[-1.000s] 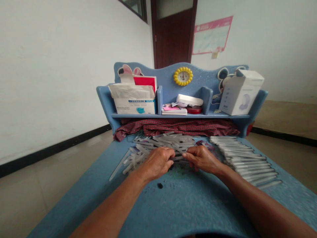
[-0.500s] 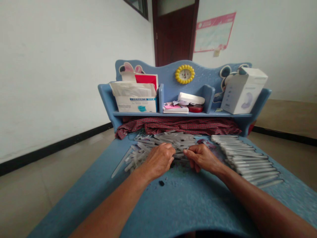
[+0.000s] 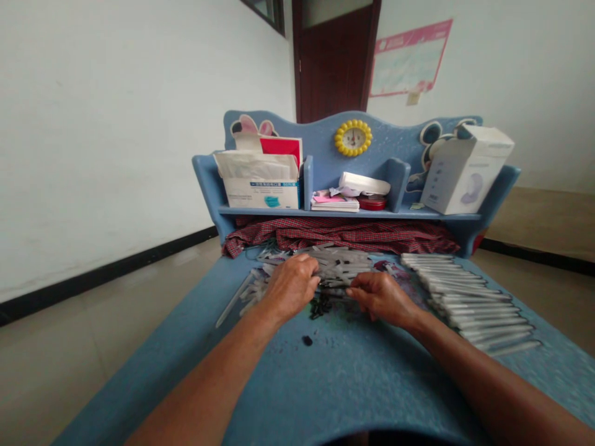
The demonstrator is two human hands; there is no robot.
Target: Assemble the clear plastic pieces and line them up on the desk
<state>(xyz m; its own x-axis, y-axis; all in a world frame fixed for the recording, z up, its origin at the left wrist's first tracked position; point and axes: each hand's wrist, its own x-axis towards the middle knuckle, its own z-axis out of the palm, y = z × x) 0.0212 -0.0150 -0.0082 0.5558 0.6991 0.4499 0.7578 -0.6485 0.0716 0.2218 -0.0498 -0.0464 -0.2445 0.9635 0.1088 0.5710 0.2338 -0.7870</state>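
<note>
My left hand (image 3: 294, 282) is at the left of a loose pile of translucent grey, pen-like plastic tubes (image 3: 341, 263), with its fingers curled. Its fingertips are partly hidden, so what they pinch is unclear. My right hand (image 3: 382, 297) is closed at the pile's near right edge, thumb and forefinger pinched on a thin pen-like tube whose outline is blurred. Small black pieces (image 3: 320, 305) lie in a heap between the hands, below the pile. On the right, several long tubes with dark ends (image 3: 478, 303) lie side by side in a slanting row.
The blue desk (image 3: 353, 378) has a raised back shelf holding a mask box (image 3: 263, 193), papers, a red round tin (image 3: 372, 202) and a white carton (image 3: 467, 173). A checked cloth (image 3: 344, 233) lies beneath the shelf. One black bit (image 3: 307, 341) sits nearer me.
My hands have moved farther apart. My left hand has shifted up and away from the black pieces, which now show more fully. The view has swung slightly left.
</note>
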